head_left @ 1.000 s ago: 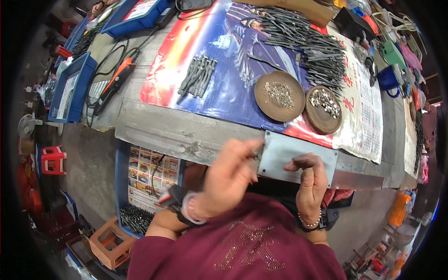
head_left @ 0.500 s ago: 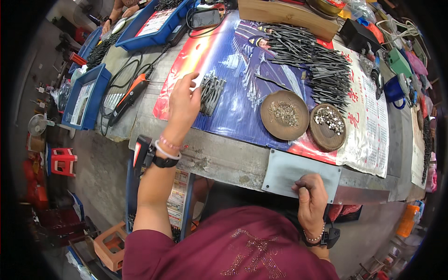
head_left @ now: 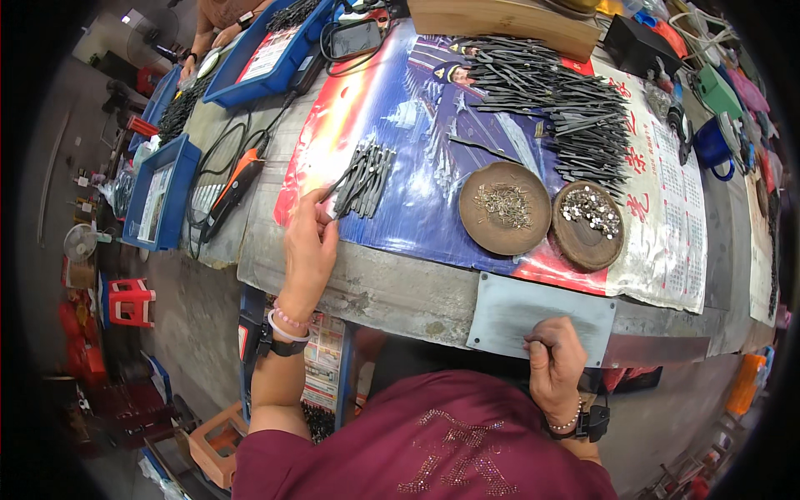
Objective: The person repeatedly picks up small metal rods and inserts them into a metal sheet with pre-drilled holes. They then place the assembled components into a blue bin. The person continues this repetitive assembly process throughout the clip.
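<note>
My left hand (head_left: 310,246) is at the left end of a small pile of thin dark strips (head_left: 367,183) on the poster-covered bench. Its thumb and fingers are pinched round the near end of one dark strip (head_left: 334,185), which slants up towards the pile. My right hand (head_left: 558,362) is curled, thumb against fingers, over the near edge of a pale grey plate (head_left: 500,312) at the bench front. Anything inside those fingers is too small to make out. Dark smudges mark the plate's surface.
Beyond the plate sit a brown round dish of small metal pins (head_left: 477,232) and another of shiny round pieces (head_left: 575,257). A large heap of dark strips (head_left: 583,125) lies behind. Blue trays (head_left: 190,179) and an orange-black corded tool (head_left: 233,187) stand left. Another person's hand (head_left: 225,36) shows far left.
My left hand has drawn back towards me, its fingers closing on a strip at the small pile. The right hand stays in nearly the same place. The view has shifted slightly.
</note>
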Available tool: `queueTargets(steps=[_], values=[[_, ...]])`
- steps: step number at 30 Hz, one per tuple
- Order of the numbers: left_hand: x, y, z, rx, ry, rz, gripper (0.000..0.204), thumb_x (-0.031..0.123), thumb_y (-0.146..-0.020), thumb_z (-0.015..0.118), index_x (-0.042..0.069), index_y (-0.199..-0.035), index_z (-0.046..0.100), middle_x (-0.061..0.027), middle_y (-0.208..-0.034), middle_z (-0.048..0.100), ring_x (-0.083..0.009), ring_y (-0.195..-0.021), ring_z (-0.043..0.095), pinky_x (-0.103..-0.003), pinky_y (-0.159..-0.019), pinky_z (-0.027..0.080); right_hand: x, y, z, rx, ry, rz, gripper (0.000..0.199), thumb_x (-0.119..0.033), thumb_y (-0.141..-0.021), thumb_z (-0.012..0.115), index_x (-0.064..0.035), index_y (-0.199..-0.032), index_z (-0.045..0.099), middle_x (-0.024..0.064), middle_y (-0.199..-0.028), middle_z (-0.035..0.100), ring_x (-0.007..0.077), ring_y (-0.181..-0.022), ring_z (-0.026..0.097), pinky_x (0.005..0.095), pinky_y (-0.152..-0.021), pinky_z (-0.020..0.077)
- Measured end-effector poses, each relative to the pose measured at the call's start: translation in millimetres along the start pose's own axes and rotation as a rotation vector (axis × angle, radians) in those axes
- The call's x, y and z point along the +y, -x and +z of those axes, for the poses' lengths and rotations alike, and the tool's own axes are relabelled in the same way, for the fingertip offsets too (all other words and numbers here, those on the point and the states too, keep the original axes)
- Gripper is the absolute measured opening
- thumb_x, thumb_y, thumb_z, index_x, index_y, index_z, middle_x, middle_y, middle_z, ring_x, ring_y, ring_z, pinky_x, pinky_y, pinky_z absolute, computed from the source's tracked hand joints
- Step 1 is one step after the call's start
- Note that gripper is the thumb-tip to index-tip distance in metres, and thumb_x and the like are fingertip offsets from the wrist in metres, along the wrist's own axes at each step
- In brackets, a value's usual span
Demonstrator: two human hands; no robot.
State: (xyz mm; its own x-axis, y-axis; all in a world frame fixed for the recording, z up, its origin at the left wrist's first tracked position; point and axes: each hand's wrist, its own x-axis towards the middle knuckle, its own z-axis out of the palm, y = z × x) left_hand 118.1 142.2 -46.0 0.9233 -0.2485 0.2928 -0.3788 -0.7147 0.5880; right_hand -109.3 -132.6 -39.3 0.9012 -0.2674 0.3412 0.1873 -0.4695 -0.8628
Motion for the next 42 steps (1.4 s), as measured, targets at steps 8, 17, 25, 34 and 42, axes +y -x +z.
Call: queueTargets(steps=[8, 17, 25, 34, 42], values=[[17.5, -16.7, 7.6, 0.116, 0.014, -0.018, 0.036, -0.005, -0.079, 0.06, 0.001, -0.114, 0.051, -0.0109, -0.076, 0.057, -0.0255, -0.069, 0.06, -0.037, -0.064, 0.048, -1.5, -2.7, 1.5, -0.025, 0.082, -0.046, 0.007, 0.0, -0.08, 0.065, -0.0002, -0.084, 0.059, 0.0132, -0.079, 0.059, 0.0286, -0.065, 0.056, 0.0353, -0.058, 0.0456], [62.4, -47.1, 25.4, -0.034, -0.052, 0.351, 0.023, 0.004, -0.078, 0.067, 0.003, -0.101, 0.063, -0.0142, -0.091, 0.059, -0.0312, -0.085, 0.058, -0.04, -0.076, 0.046, 2.2, -2.5, 4.2, -0.009, 0.128, -0.124, 0.011, 0.0, -0.076, 0.066, -0.0016, -0.084, 0.059, 0.0119, -0.078, 0.06, 0.0293, -0.067, 0.058, 0.0374, -0.059, 0.0453], [100.5, -120.9, 122.3, -0.285, -0.163, 0.538, 0.015, 0.012, -0.08, 0.068, 0.007, -0.094, 0.064, -0.0127, -0.094, 0.059, -0.0343, -0.096, 0.056, -0.043, -0.081, 0.045, 6.7, -0.8, 4.5, 0.01, 0.156, -0.201, 0.015, 0.001, -0.073, 0.069, -0.0027, -0.085, 0.06, 0.0107, -0.079, 0.06, 0.0284, -0.065, 0.057, 0.0368, -0.059, 0.0451], [102.9, -92.0, 58.2, -0.249, 0.174, 0.299, 0.007, 0.004, -0.09, 0.057, -0.002, -0.091, 0.054, -0.0139, -0.078, 0.062, -0.0227, -0.075, 0.063, -0.033, -0.067, 0.047, -3.0, -8.0, -14.0, -0.081, -0.062, -0.033, 0.01, -0.004, -0.08, 0.067, -0.0014, -0.088, 0.06, 0.0122, -0.08, 0.059, 0.0306, -0.067, 0.058, 0.0375, -0.063, 0.0474], [114.0, 25.7, -17.8, -0.604, 0.807, -0.023, 0.026, -0.002, -0.093, 0.052, -0.005, -0.118, 0.052, -0.0082, -0.095, 0.06, -0.0167, -0.082, 0.063, -0.027, -0.076, 0.051, -18.7, -74.4, -63.6, -0.239, 0.206, -0.102, 0.011, -0.006, -0.085, 0.062, 0.0006, -0.091, 0.055, 0.0151, -0.082, 0.055, 0.0316, -0.073, 0.058, 0.0399, -0.063, 0.046]])
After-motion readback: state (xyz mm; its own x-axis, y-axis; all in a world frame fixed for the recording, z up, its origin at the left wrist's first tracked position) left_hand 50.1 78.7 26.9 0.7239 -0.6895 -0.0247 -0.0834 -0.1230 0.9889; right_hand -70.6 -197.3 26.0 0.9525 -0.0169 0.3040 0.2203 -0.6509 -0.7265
